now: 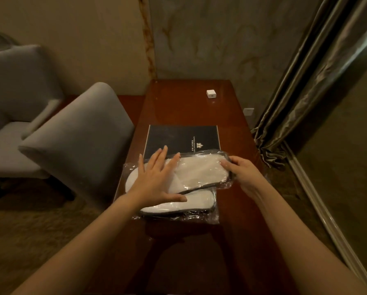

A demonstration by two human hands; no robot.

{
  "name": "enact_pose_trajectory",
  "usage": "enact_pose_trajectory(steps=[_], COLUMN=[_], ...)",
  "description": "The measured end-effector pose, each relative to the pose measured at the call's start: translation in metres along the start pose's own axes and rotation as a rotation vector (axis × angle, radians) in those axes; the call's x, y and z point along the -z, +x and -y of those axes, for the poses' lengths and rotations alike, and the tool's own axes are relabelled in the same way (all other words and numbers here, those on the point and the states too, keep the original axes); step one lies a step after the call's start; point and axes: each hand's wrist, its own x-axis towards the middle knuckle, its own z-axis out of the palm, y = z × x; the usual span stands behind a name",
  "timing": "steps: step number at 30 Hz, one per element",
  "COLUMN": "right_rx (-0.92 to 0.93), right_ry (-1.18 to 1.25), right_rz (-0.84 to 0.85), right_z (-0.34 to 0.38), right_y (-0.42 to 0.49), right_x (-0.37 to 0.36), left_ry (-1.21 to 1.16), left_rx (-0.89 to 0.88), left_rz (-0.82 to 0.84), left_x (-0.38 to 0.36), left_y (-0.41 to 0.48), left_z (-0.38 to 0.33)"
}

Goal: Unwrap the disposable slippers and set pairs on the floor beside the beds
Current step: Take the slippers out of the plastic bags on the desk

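Two clear plastic packs of white disposable slippers lie stacked on a dark wooden table (178, 103). The upper pack (201, 171) lies across the lower pack (184, 205), which pokes out toward me. My left hand (157, 179) rests flat on the left part of the upper pack, fingers spread. My right hand (242, 169) pinches the wrapper at the right end of the upper pack between thumb and fingers.
A black folder with a gold logo (182, 139) lies just beyond the packs. A small white cube charger (210, 94) sits far on the table. A grey chair (76, 141) stands at the table's left edge, another armchair (14, 99) behind it. Curtains (306, 92) hang at right.
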Motion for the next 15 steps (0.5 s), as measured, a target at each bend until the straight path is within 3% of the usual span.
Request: enact_pose_trajectory(steps=[6,15], right_rx=[-0.004,-0.013], right_ry=[0.089,-0.137], right_rz=[-0.024,-0.160], right_z=[-0.008,-0.020], right_y=[0.003,0.018], right_x=[0.008,0.019], left_ry=[-0.343,-0.326], left_rx=[0.337,0.317], left_rz=[-0.097,-0.063], left_x=[0.011,-0.031], left_y=[-0.005,0.007], left_z=[0.038,0.040])
